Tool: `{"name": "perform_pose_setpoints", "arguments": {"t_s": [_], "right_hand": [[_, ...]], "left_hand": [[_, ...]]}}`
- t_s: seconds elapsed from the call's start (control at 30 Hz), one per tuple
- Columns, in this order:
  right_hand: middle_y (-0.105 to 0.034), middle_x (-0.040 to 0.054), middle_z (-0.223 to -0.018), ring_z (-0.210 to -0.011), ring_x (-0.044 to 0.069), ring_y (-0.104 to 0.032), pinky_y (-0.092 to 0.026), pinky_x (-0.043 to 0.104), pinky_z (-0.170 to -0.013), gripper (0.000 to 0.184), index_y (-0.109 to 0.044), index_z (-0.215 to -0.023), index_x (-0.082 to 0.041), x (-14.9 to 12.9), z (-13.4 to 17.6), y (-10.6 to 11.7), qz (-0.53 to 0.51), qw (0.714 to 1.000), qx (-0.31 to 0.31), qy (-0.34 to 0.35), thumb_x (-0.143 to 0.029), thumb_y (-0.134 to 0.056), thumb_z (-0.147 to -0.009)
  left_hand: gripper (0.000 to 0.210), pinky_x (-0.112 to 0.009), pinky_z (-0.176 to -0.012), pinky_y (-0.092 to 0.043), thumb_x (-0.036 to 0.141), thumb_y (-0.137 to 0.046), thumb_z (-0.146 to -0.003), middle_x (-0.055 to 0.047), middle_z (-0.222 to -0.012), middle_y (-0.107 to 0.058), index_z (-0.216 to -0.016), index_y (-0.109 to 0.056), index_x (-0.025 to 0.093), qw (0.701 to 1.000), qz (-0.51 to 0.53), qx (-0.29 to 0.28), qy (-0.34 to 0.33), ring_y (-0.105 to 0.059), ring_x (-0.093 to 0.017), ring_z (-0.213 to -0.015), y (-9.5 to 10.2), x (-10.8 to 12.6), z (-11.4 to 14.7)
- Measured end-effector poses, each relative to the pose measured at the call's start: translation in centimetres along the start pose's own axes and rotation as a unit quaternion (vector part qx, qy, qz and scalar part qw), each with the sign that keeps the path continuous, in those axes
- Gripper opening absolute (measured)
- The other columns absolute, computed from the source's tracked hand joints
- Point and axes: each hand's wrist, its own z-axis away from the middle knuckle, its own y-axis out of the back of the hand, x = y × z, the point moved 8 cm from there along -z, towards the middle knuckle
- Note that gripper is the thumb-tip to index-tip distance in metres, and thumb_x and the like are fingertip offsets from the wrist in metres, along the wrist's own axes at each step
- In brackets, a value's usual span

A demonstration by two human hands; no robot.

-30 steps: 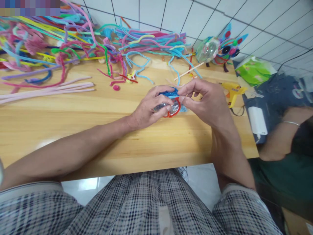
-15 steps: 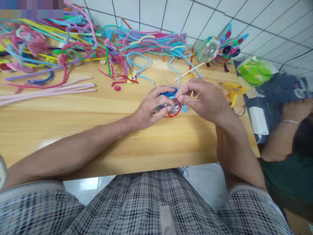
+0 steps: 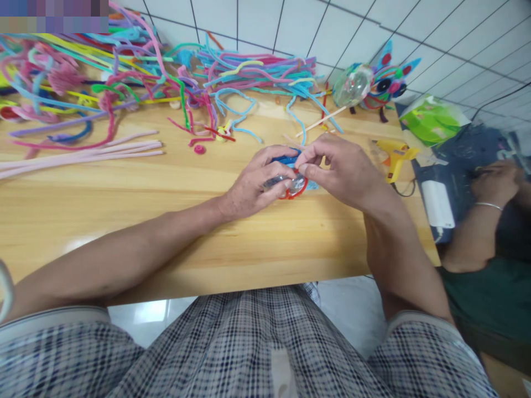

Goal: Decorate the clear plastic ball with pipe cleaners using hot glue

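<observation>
My left hand (image 3: 257,182) is wrapped round a small clear plastic piece (image 3: 296,183), its fingers curled over the top. Red pipe cleaner (image 3: 299,193) runs along the near rim of the piece, and blue pipe cleaner (image 3: 286,158) covers its far side. With thumb and forefinger pinched, my right hand (image 3: 336,166) presses at the red strand's upper end. Both hands partly cover the piece, so its full shape is hidden. Bits of light blue fuzz (image 3: 312,185) show just beneath my right hand.
Pipe cleaners in many colours (image 3: 257,69) heap along the back. Pale pink stems (image 3: 124,149) lie at left. A yellow glue gun (image 3: 394,159), a decorated bottle figure (image 3: 384,85), a wooden stick (image 3: 321,121) and a white power bank (image 3: 435,204) are at right, beside a co-worker's arm (image 3: 477,226).
My right hand has shifted very slightly left and down, its pinch still at the red strand. The co-worker's hand at far right has moved a little left and up.
</observation>
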Motion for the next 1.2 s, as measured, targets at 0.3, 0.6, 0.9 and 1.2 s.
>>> {"name": "perform_pose_setpoints", "arguments": {"t_s": [0.3,0.6,0.9,1.2], "right_hand": [[-0.081,0.0018,-0.096,-0.088,0.023,-0.074,-0.062,0.043,-0.085,0.011,-0.081,-0.09,-0.029,0.0,0.0,-0.3,0.008,1.0,0.007,0.025,-0.019,-0.081,-0.091],[-0.082,0.001,-0.097,-0.093,0.025,-0.076,-0.064,0.045,-0.089,0.007,-0.081,-0.102,-0.033,0.7,1.9,2.0,-0.029,0.995,0.094,-0.01,-0.039,-0.084,-0.104],[-0.086,0.0079,-0.134,-0.134,0.037,-0.078,-0.061,0.066,-0.121,0.017,-0.084,-0.125,-0.041,0.3,4.4,0.4,0.026,0.991,0.118,0.062,-0.046,-0.078,-0.11],[-0.087,0.0076,-0.139,-0.134,0.036,-0.08,-0.062,0.067,-0.121,0.023,-0.087,-0.132,-0.041,0.6,4.9,-0.8,0.048,0.989,0.109,0.088,-0.041,-0.072,-0.114]], "left_hand": [[0.027,-0.056,-0.132,-0.059,0.05,-0.07,-0.119,-0.014,-0.158,-0.077,-0.128,-0.086,0.03,1.0,0.022,0.008,-0.012,-0.074,-0.03,-0.151,0.1,0.1,0.0],[0.026,-0.059,-0.13,-0.061,0.048,-0.069,-0.119,-0.016,-0.158,-0.078,-0.127,-0.084,0.028,1.0,0.003,0.004,-0.009,-0.074,-0.03,-0.152,0.2,0.5,-0.1],[0.025,-0.06,-0.132,-0.06,0.049,-0.07,-0.119,-0.015,-0.16,-0.077,-0.129,-0.083,0.03,1.0,0.013,-0.002,-0.006,-0.073,-0.031,-0.154,0.2,0.3,0.0],[0.028,-0.06,-0.132,-0.06,0.051,-0.068,-0.119,-0.015,-0.16,-0.077,-0.129,-0.084,0.03,1.0,0.003,-0.003,0.003,-0.073,-0.031,-0.154,0.1,0.2,0.0]]}}
